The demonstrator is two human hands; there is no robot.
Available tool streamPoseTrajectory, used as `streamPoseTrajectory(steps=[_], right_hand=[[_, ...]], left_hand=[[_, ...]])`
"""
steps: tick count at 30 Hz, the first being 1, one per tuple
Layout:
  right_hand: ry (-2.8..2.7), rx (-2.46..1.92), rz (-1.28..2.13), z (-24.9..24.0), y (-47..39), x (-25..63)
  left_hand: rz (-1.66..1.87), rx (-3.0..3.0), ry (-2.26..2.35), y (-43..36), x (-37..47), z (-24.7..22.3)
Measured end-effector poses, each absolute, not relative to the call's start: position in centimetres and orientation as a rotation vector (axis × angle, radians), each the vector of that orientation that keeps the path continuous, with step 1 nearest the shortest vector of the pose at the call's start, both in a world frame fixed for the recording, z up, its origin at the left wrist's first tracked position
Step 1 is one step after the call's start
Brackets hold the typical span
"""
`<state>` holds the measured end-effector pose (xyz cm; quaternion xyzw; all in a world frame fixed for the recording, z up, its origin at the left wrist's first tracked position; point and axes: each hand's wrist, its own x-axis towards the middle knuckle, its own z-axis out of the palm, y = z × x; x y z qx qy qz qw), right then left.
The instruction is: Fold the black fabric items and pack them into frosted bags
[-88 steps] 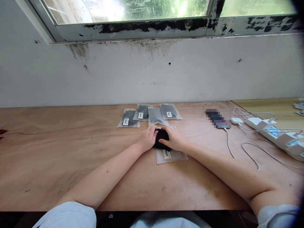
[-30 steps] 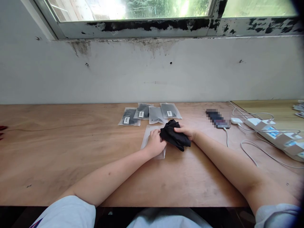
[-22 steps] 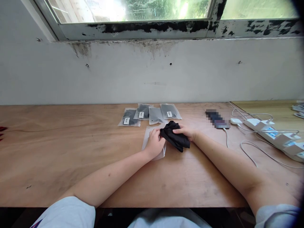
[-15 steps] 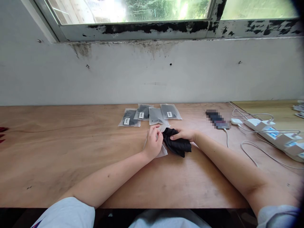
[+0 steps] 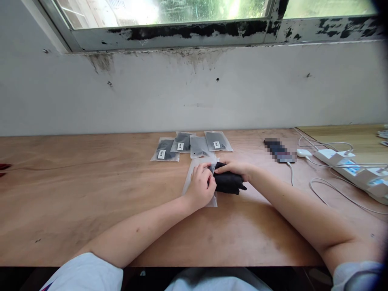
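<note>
A folded black cloth (image 5: 229, 184) lies at the mouth of a translucent plastic bag (image 5: 191, 169) on the wooden table. My right hand (image 5: 235, 169) grips the cloth from above, thumb and fingers closed on it. My left hand (image 5: 201, 185) rests over the bag, its fingers curled at the opening beside the cloth's left end. That end is tucked partly under the bag's edge; my fingers hide how far in it reaches. Just behind are several flat frosted packets (image 5: 200, 145) with dark contents, some bearing white labels.
To the right lies a blurred-out phone (image 5: 277, 151) with a white cable. A white power strip (image 5: 351, 171) with plugs and loose cords sits farther right. Something red (image 5: 4, 166) shows at the left edge. A wall with a window (image 5: 166, 14) rises behind the table (image 5: 75, 182).
The cloth has moved left against the bag's opening and looks flatter and neater. My left hand has shifted slightly right and down, and more of the bag shows.
</note>
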<state>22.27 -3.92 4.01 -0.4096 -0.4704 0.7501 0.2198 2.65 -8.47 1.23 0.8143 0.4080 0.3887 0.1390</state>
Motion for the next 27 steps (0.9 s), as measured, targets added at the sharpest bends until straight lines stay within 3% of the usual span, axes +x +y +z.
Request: streamPoseTrajectory(steps=[3,10,19,23,27], right_hand=[[-1.284,-1.165,2.048,3.4,-4.1,21.8],[-1.814,-1.399,1.425,2.4,-5.5,19.9],[-1.534,-1.391,1.591,2.4,-6.7,18.5],[-1.118,-1.163,1.882,2.8,-6.6,18.3],[-1.071,-0.988,2.089,3.7,-6.7,19.0]], left_hand=[[1.130,2.353,1.165,-8.8,2.8,1.4],[1.160,2.384,1.188,-9.0,2.8,1.6],[1.251,2.452,1.104,-9.3,2.8,1.5],[1.287,2.386,1.126,-9.0,2.5,1.7],[1.286,2.346,1.198,-8.7,2.1,2.0]])
